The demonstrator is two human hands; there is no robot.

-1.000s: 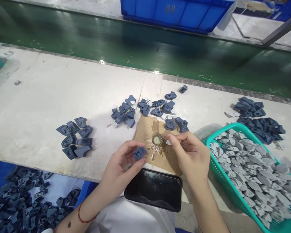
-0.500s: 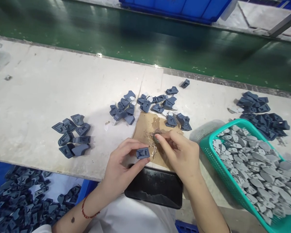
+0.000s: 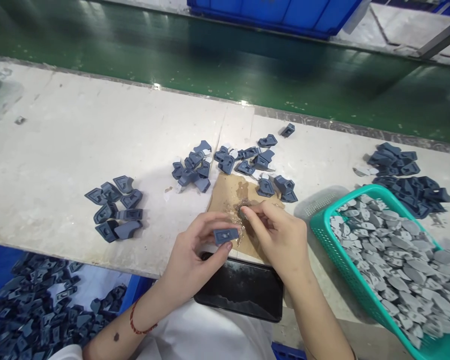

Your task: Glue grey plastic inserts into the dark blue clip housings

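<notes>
My left hand pinches a blue-grey plastic part between thumb and fingers, its recessed face turned up. Beside it, my right hand is closed on a small grey piece, mostly hidden by the fingertips. That piece is at a shiny wet patch on a brown cardboard sheet. Below both hands lies a black phone. Beyond the cardboard, several blue-grey parts are scattered, some with pale pieces at them.
A green basket of light grey pieces stands at the right, with a pile of blue-grey parts behind it. Another group sits left. A blue bin full of parts is at lower left. A green conveyor belt runs behind.
The plastic part in my left hand has turned and shifted slightly right, showing more of its long side. My right hand stays over the wet patch, almost unmoved.
</notes>
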